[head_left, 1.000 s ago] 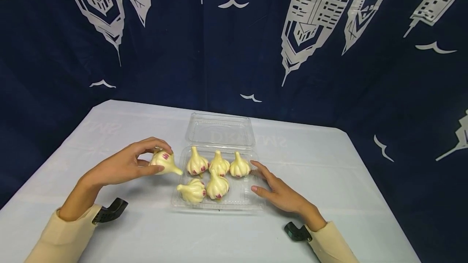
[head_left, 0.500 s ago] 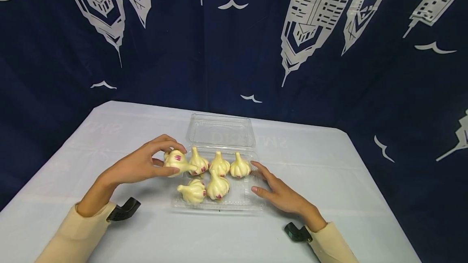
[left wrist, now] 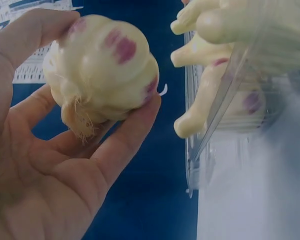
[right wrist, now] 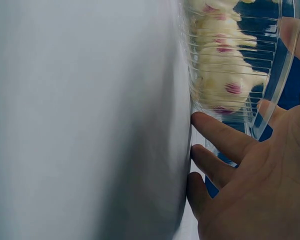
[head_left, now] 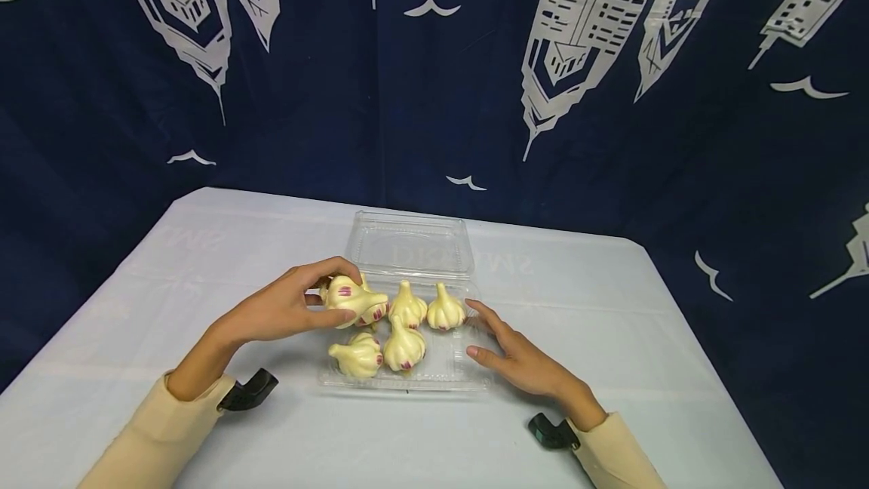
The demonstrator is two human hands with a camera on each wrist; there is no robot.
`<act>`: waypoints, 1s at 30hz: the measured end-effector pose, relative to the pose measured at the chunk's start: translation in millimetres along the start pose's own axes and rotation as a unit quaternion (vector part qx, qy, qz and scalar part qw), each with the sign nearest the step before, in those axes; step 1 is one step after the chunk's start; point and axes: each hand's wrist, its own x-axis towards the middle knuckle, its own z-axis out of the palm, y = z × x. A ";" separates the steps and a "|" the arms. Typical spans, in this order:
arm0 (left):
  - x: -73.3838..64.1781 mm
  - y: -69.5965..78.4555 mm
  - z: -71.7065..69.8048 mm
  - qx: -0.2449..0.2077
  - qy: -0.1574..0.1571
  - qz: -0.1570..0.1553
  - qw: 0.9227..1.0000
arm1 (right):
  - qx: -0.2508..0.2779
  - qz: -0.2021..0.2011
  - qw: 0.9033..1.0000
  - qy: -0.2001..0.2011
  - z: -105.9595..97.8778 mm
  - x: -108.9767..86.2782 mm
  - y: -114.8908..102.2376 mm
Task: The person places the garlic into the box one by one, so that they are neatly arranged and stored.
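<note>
My left hand grips a garlic bulb between thumb and fingers, over the left side of a clear plastic clamshell box. The held bulb has purple marks and a rooty base, plain in the left wrist view. Inside the box sit several more garlic bulbs, among them one at the back right, one at front middle and one lying on its side. The held bulb partly hides the back left one. My right hand rests at the box's right side with fingers spread.
The box's clear lid lies folded back behind it. A white cloth covers the table, and a dark blue curtain with white building prints hangs behind.
My left hand has moved to the right with the garlic bulb, from beside the box to over its back left part. My right hand and the box have stayed still.
</note>
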 end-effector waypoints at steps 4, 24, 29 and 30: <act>4.3 3.0 3.9 0.003 -0.004 0.007 1.000 | 0.001 0.003 1.000 -0.001 -0.3 -0.5 -0.5; 23.1 18.5 20.7 0.065 -0.030 0.028 0.997 | 0.006 -0.007 1.000 -0.001 -0.1 -0.9 0.2; 27.8 21.7 23.1 0.045 -0.063 0.056 0.995 | 0.009 0.002 1.000 -0.002 -0.7 -1.3 -0.6; 28.6 21.7 23.5 0.038 -0.068 0.060 0.995 | 0.009 0.003 1.000 -0.003 -0.7 -1.2 -0.7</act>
